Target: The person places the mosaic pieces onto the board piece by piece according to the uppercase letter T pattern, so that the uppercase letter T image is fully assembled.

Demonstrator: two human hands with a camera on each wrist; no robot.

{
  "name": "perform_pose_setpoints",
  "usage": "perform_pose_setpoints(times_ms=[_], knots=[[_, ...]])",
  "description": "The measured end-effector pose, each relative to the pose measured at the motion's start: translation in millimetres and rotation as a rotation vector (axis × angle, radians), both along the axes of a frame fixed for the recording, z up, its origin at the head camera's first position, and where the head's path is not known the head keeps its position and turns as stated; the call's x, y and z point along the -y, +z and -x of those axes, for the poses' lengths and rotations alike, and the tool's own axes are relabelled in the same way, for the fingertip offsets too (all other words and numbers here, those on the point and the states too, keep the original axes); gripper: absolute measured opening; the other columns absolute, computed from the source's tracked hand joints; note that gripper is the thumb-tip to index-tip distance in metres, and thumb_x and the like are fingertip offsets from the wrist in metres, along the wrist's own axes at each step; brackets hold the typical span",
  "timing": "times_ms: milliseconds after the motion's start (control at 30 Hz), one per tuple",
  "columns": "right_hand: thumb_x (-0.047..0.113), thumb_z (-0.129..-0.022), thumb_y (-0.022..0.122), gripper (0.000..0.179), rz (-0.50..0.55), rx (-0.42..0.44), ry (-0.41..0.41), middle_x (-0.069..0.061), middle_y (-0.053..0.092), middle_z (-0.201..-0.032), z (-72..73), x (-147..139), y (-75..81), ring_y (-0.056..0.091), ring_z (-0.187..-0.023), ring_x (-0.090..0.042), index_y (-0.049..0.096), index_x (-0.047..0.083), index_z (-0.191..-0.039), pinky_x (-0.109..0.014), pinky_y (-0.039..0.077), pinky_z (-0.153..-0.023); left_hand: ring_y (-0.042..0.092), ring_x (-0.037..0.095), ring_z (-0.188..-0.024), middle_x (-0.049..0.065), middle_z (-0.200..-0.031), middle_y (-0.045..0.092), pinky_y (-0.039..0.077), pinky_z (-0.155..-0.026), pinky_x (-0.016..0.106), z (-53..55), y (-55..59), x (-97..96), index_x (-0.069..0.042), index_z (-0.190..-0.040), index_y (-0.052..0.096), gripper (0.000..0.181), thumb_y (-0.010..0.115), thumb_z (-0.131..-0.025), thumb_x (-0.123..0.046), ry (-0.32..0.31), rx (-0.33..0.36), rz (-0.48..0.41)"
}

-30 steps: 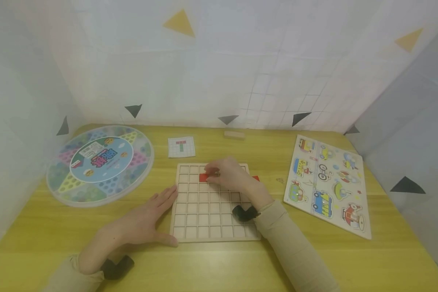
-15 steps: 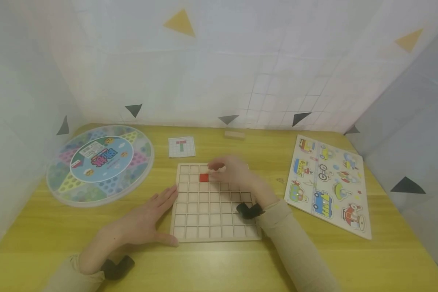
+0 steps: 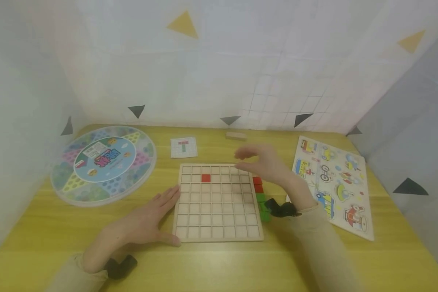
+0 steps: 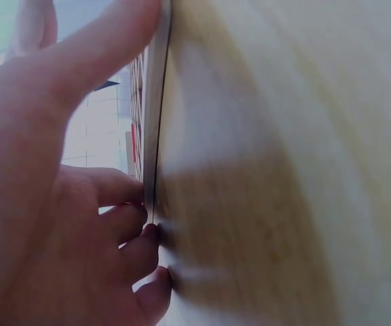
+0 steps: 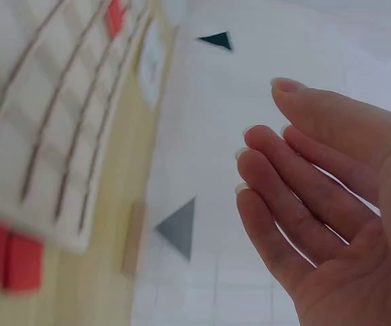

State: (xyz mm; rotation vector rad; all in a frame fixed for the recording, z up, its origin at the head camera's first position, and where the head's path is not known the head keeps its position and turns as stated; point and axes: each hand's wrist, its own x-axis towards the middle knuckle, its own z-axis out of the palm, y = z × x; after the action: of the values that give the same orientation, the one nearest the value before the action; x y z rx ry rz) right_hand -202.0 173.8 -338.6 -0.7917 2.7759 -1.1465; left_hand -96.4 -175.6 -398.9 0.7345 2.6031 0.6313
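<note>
A wooden grid board (image 3: pixel 217 209) lies on the table, with one red square block (image 3: pixel 206 178) in a cell of its second row from the top. My left hand (image 3: pixel 142 221) rests at the board's left edge, its fingertips and thumb touching the side. Above the board's top right corner my right hand (image 3: pixel 268 164) is raised, fingers loosely bent and thumb apart, holding nothing; the right wrist view shows the same bare fingers (image 5: pixel 297 204). Along the board's right edge stands a row of red blocks (image 3: pixel 258 185) and green blocks (image 3: pixel 261 202), partly behind the right wrist.
A small card (image 3: pixel 184 147) printed with a red and green T shape lies beyond the board. Behind it is a wooden strip (image 3: pixel 236 136). A round game box (image 3: pixel 104 162) stands at left, and a picture puzzle board (image 3: pixel 336 182) at right, partly under the right forearm.
My right hand has let go of the red block in the grid and moved right and up off the board, uncovering the blocks at the right edge. The left hand stays at the board's side.
</note>
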Motion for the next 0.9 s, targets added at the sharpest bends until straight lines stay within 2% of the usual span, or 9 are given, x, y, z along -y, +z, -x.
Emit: perform_pose_setpoints(times_ms=[367,567,900], knots=[[0.013,-0.088,0.077,0.028,-0.063,-0.093,-0.078,-0.005,0.073,-0.115,-15.7,-56,-31.0,0.065,-0.108,-0.026,0.073,0.01,-0.116,-0.053,0.053,-0.095,0.009,0.037,-0.154,0.006,-0.169,0.002,0.018,-0.123,0.056,1.0,-3.8,0.6,-0.009,-0.161,0.013,0.125,0.07,-0.072,-0.076,-0.003,-0.001,-0.006],[0.016,-0.089,0.076,0.032,-0.111,-0.029,-0.114,-0.005,0.072,-0.117,-20.3,-69,-42.1,0.064,-0.112,-0.028,0.071,0.009,-0.12,-0.053,0.053,-0.096,0.009,0.037,-0.154,0.006,-0.169,0.002,0.018,-0.123,0.057,1.9,-6.4,2.6,-0.009,-0.161,0.012,0.126,0.069,-0.071,-0.076,-0.006,-0.01,-0.01],[0.009,-0.09,0.073,0.032,-0.147,0.038,-0.094,-0.005,0.072,-0.119,-9.7,-73,-62.4,0.064,-0.115,-0.029,0.07,0.009,-0.122,-0.052,0.052,-0.1,0.011,0.036,-0.154,0.007,-0.169,0.004,0.019,-0.123,0.056,1.8,-2.5,0.6,-0.008,-0.161,0.014,0.124,0.072,-0.072,-0.073,-0.009,-0.011,-0.017]])
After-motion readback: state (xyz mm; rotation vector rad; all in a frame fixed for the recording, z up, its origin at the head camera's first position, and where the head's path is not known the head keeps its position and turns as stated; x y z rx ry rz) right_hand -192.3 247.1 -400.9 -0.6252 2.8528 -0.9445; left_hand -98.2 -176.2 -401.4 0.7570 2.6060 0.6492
